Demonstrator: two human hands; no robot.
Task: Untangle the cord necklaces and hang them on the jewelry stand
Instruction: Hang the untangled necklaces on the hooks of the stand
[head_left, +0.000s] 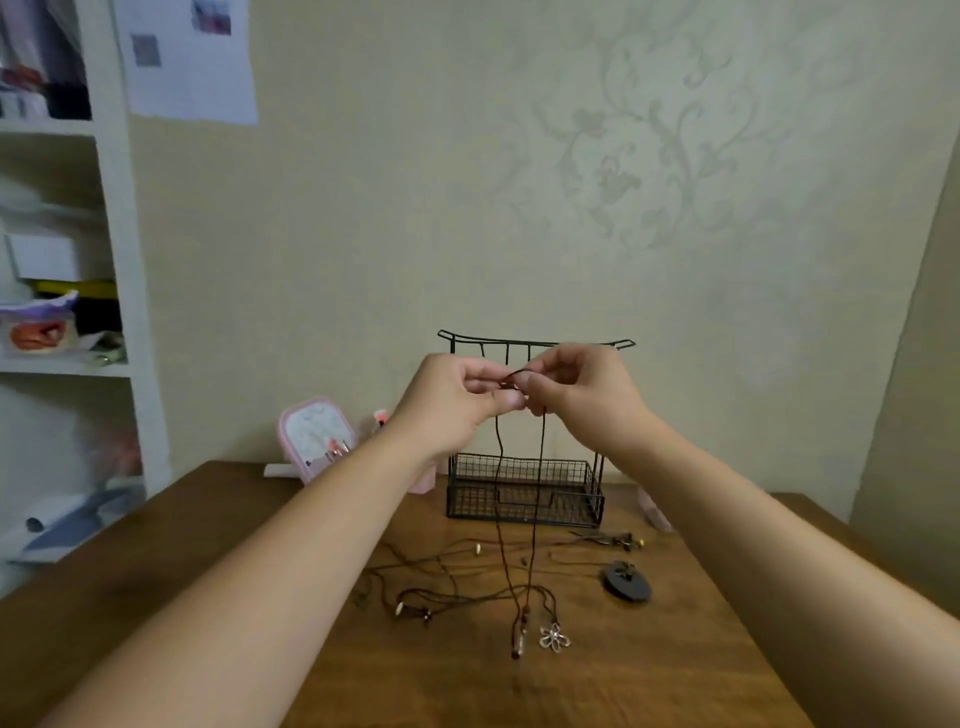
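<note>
Head view: both hands are raised in front of the jewelry stand's (535, 344) top bar. The left hand (457, 397) and right hand (576, 389) pinch one cord necklace (540, 467) between them; it hangs down to its pendant (519, 636) near the table's (649, 675) front edge. Other necklaces (441, 587) lie tangled mid-table.
</note>
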